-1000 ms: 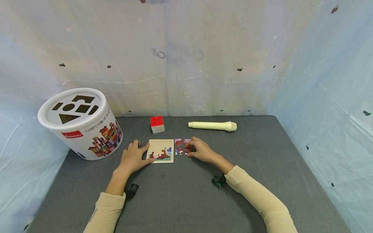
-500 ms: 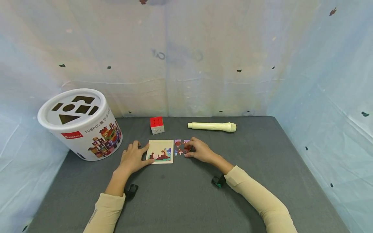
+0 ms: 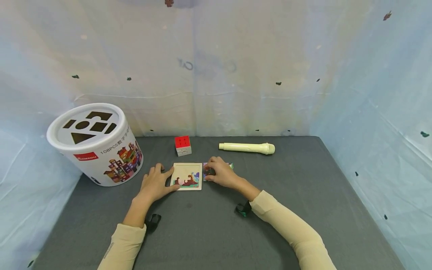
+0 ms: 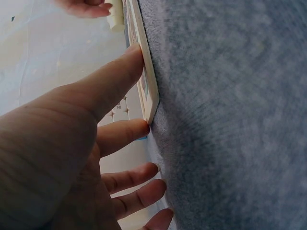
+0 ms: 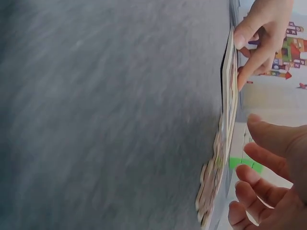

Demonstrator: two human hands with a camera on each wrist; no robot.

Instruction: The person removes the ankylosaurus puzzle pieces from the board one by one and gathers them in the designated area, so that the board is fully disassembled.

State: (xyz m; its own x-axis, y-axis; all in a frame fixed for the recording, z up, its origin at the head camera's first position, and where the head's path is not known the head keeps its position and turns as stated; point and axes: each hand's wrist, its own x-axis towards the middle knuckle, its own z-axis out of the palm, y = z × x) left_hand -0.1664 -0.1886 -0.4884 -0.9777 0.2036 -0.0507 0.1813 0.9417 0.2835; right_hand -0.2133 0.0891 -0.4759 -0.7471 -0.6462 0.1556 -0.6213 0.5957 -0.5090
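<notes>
A square wooden puzzle tray [image 3: 183,170] lies flat in the middle of the table, with several coloured pieces [image 3: 189,183] fitted along its lower part. At its left side my left hand [image 3: 153,184] rests with thumb on the frame and index fingertip at the far corner, as the left wrist view shows. Loose puzzle pieces [image 5: 210,184] lie just right of the tray, mostly covered by my right hand in the head view. That right hand [image 3: 221,173] hovers close over them, its fingers loosely bent, and the right wrist view shows nothing between thumb and fingers.
Behind the tray stands a red-topped cube puzzle [image 3: 182,145]. A pale yellow toy microphone [image 3: 246,147] lies at the back, to the right. A large white block bucket [image 3: 101,150] with shaped holes in its lid occupies the left rear corner, near the sheeted wall.
My right hand has shifted left toward the tray, covering the nearer loose pieces and uncovering some on the right. The left hand keeps its place on the tray.
</notes>
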